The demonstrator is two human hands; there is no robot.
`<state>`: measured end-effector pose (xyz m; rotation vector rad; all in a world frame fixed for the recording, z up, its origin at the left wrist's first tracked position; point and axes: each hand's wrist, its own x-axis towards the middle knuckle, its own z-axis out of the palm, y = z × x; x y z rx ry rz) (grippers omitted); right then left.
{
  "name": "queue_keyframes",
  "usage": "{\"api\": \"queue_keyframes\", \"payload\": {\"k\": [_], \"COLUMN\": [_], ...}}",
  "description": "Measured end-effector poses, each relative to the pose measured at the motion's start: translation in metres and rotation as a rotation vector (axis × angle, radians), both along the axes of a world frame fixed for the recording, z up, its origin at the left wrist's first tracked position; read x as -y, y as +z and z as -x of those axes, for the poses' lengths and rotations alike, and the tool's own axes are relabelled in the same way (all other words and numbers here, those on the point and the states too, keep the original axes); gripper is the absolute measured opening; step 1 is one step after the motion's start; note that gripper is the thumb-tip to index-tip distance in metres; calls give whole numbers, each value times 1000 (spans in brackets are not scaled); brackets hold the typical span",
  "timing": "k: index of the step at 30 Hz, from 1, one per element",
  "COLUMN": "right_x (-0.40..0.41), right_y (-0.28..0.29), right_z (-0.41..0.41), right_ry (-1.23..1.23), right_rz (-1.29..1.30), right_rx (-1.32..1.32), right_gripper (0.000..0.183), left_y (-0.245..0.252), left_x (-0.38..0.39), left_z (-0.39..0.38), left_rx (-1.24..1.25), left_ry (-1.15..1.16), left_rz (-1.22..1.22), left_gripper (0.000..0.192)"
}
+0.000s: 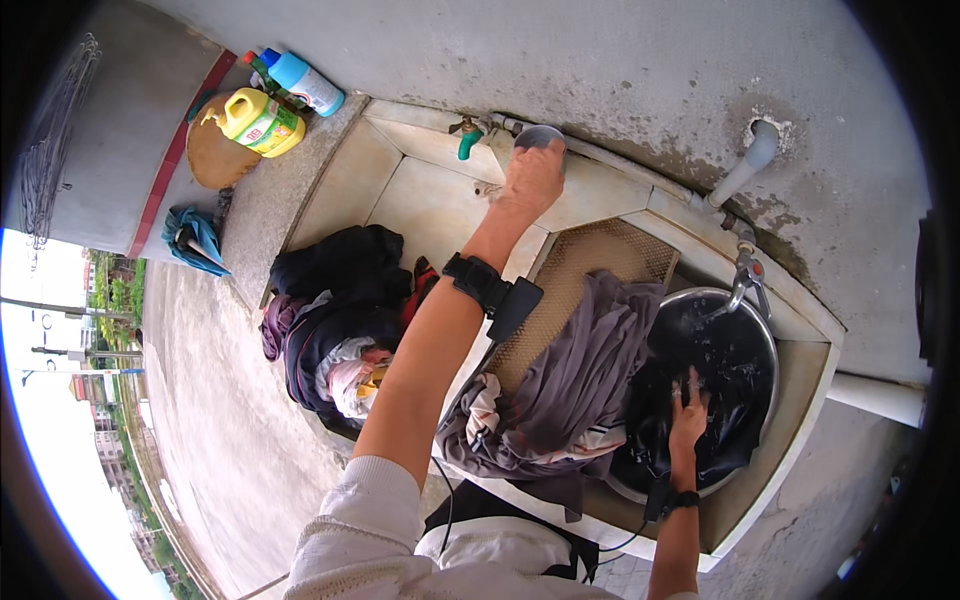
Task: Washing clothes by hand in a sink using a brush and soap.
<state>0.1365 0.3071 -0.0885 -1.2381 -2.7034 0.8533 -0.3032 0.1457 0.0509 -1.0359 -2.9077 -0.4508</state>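
Note:
My left hand [534,178] reaches to the back ledge of the sink, its fingers closed on a grey cup [538,136]. My right hand [688,412] lies with fingers apart on dark wet cloth [724,397] in a round metal basin [775,375]. A metal tap [748,277] stands over the basin's back rim, with water falling from it. Left of the basin, a grey-purple garment [581,367] is draped over a ribbed washing slab [577,262]. Further left sits a heap of dark and coloured clothes [345,300] at the sink's edge.
A green-handled tap [469,142] is fixed to the back wall. On the concrete ledge [300,176] stand a yellow pump jug [262,124] and a blue bottle [307,81]. A blue plastic bag [191,236] hangs at the left. A grey pipe [746,169] juts from the wall.

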Motion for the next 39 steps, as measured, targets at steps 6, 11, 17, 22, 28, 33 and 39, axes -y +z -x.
{"api": "queue_keyframes", "payload": {"k": [6, 11, 17, 22, 28, 33, 39], "right_x": [-13, -29, 38, 133, 42, 149, 79], "right_y": [-61, -76, 76, 111, 78, 115, 91], "right_z": [-13, 0, 51, 106, 215, 111, 198], "right_ry": [-57, 123, 54, 786, 324, 848, 505], "right_rz": [229, -66, 219, -18, -256, 73, -327], "right_rx": [-206, 232, -241, -286, -30, -168, -207], "right_gripper": [47, 45, 47, 46, 45, 50, 41], "left_y": [19, -22, -53, -68, -55, -19, -27], "left_x": [8, 37, 114, 111, 118, 177, 168], "left_z": [-15, -165, -287, -291, -300, -314, -323], "left_rx": [-347, 137, 185, 566, 242, 413, 282], "left_ry": [-108, -367, -556, -671, -516, -513, -478], "left_rz": [-390, -467, 4, 550, -73, -82, -66], "left_gripper": [46, 37, 66, 61, 51, 43, 36]}}
